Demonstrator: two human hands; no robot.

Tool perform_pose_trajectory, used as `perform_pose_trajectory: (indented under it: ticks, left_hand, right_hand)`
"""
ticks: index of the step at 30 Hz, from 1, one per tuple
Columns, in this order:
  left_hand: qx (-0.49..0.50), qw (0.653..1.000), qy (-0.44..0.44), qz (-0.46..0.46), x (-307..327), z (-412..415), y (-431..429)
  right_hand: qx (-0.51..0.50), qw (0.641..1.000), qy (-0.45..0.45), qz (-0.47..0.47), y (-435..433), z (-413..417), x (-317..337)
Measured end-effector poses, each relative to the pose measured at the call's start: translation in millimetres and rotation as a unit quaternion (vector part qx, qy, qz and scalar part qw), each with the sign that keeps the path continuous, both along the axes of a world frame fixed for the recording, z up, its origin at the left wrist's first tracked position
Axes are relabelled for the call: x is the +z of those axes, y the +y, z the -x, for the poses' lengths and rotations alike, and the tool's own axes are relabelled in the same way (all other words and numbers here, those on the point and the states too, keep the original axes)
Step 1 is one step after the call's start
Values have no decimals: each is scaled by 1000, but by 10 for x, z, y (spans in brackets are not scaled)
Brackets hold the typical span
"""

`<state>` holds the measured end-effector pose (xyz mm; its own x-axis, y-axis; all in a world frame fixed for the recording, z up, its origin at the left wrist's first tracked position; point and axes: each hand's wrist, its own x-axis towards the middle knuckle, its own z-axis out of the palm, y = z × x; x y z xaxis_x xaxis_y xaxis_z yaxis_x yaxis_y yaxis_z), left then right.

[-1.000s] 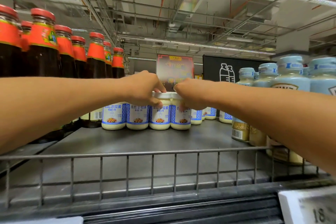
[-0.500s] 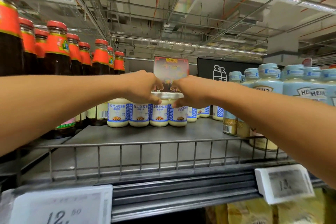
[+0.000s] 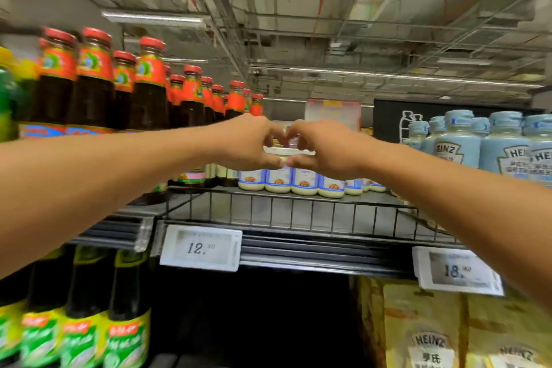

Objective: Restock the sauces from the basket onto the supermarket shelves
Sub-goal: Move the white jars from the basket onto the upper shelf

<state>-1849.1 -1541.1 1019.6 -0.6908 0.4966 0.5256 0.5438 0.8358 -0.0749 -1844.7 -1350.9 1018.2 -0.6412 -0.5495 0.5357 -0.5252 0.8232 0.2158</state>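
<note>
A row of small white salad-dressing jars (image 3: 304, 184) with blue labels stands at the back of the top shelf (image 3: 268, 206). Both my arms reach over the wire front rail (image 3: 298, 215) to that row. My left hand (image 3: 245, 143) curls its fingers and thumb over the top of one jar. Right beside it, my right hand (image 3: 325, 148) curls the same way over the neighbouring jar, the thumbs almost touching. A white lid (image 3: 288, 152) shows between the hands. The basket is out of view.
Tall dark sauce bottles (image 3: 149, 92) with red caps crowd the shelf's left side. Pale blue Heinz bottles (image 3: 457, 146) fill the right. Price tags (image 3: 200, 246) hang on the shelf edge. Below stand green-labelled bottles (image 3: 83, 323) and yellow Heinz pouches (image 3: 427, 331).
My view has dropped and pulled back, so the shelf edge, price tags and lower shelf now show. Both hands stay on the jar tops at the back row.
</note>
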Motion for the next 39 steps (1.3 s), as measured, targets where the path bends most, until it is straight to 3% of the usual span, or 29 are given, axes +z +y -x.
perform_pose_trajectory:
  ticks: [6, 14, 24, 32, 39]
  left_hand:
    - [55, 991, 9, -121, -188, -699, -310]
    - [108, 959, 20, -261, -575, -1815, -880]
    - [203, 893, 13, -401, -1368, -3432, -1941]
    - [283, 813, 22, -509, -2247, -4488, -2649]
    - [333, 724, 22, -604, -3144, -4881, -3067]
  right_hand:
    - [149, 984, -9, 100, -179, -234, -165]
    - [335, 922, -52, 184, -932, -729, -459]
    - [559, 767, -213, 232, -2484, -1755, -1245]
    - [638, 636, -361, 241, -3706, -2610, -2246]
    - [610, 583, -482, 236, -4310, -2969, -3232]
